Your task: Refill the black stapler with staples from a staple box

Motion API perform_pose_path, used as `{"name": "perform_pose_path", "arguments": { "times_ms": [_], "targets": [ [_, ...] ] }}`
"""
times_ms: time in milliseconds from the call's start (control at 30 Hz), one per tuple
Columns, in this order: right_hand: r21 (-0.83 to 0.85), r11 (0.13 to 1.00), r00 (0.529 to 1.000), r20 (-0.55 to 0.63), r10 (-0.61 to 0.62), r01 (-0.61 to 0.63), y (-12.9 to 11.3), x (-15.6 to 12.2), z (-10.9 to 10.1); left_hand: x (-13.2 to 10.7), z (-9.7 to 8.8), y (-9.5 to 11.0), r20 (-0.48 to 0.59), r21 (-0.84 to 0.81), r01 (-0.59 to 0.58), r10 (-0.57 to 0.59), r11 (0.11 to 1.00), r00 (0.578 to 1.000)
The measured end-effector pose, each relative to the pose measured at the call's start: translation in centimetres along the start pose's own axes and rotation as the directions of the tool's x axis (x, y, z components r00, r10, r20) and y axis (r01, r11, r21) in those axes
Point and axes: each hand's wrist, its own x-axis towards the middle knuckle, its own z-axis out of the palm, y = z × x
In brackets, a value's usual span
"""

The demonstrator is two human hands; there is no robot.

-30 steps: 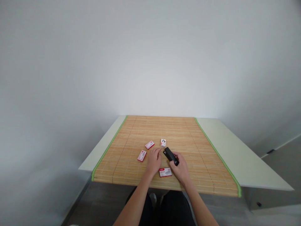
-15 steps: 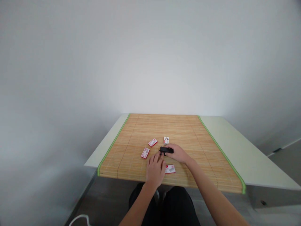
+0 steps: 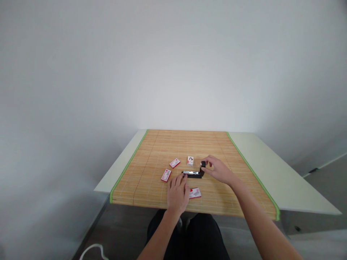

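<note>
Stapler (image 3: 193,174) lay opened on mat (image 3: 238,187), mid-counter | right hand (image 3: 218,169) pinched its raised top end | left hand (image 3: 177,193) lay flat, fingers spread, at its base, holding nothing | 4 small boxes nearby

Appeared to be a plain office or study room: bare white walls (image 3: 173,65), a pale rectangular desk (image 3: 273,177) covered by a green-edged bamboo slat mat (image 3: 162,148), with small red-and-white staple boxes (image 3: 175,163) and a black stapler (image 3: 193,174) laid out on top.
</note>
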Motion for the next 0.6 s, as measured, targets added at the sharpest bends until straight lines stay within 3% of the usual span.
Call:
{"name": "perform_pose_path", "arguments": {
  "times_ms": [133, 300, 467, 600],
  "targets": [
    [0.052, 0.991, 0.988, -0.083, 0.129, -0.125, 3.2, -3.4, -0.7, 0.0, 0.0, 0.0, 0.000, -0.009, 0.003, -0.003, 1.000, 1.000],
    [0.262, 0.914, 0.934, -0.096, 0.343, -0.309, 6.4, -6.5, 0.8, 0.0, 0.2, -0.1, -0.005, -0.008, 0.017, -0.017, 1.000, 1.000],
    [0.425, 0.845, 0.890, -0.165, 0.425, -0.324, 7.2, -8.2, 2.0, 0.0, -0.2, -1.0, -0.010, -0.081, 0.008, -0.009, 0.997, 1.000],
    [0.438, 0.820, 0.801, -0.298, 0.519, -0.369, 6.8, -10.5, 3.1, -0.5, -1.7, -2.2, 0.063, -0.192, -0.019, 0.032, 0.981, 0.997]
  ]
}}
